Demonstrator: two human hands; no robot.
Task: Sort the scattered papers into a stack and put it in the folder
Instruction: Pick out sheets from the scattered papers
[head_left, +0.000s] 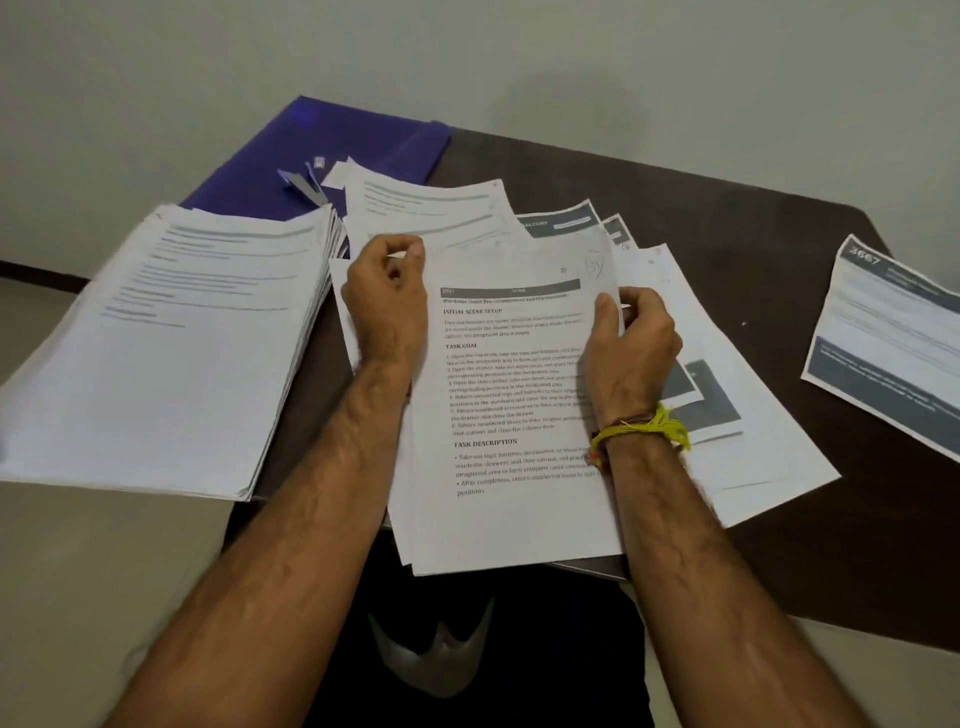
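Note:
A printed sheet (514, 395) headed "TASK GOAL" lies on top of a loose pile in front of me. My left hand (387, 306) pinches its upper left corner. My right hand (631, 343) grips its right edge, thumb on top. A thick, fairly even stack of papers (171, 358) sits to the left, overhanging the table's edge. Scattered sheets (743, 415) fan out under and to the right of the held sheet. The purple folder (322, 150) lies open at the far left corner, partly covered by papers.
The dark brown table (727, 218) stands against a pale wall. A separate sheet with grey bands (888, 343) lies at the far right, near the table's edge. A metal clip (304, 184) sits in the folder. My lap shows below the table's front edge.

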